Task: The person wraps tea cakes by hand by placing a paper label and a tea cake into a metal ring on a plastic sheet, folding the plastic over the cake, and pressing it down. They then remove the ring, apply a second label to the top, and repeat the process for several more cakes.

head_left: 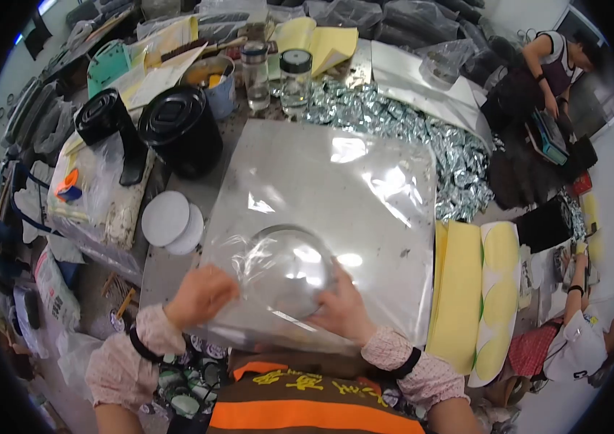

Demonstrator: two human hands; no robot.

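Observation:
A round metal tin (286, 271) lies inside a large clear plastic bag (328, 202) spread over a silver sheet on the table. My left hand (200, 295) grips the near left edge of the bag beside the tin. My right hand (344, 307) presses on the bag at the tin's right side, fingers spread around it. Both wrists wear patterned sleeve covers with black bands.
Two white round lids (171, 220) lie left of the bag, behind them black canisters (180, 126) and glass jars (294, 76). A heap of silver foil packets (408, 134) sits at the back right. Yellow label sheets (473, 289) lie to the right. Other people work at right.

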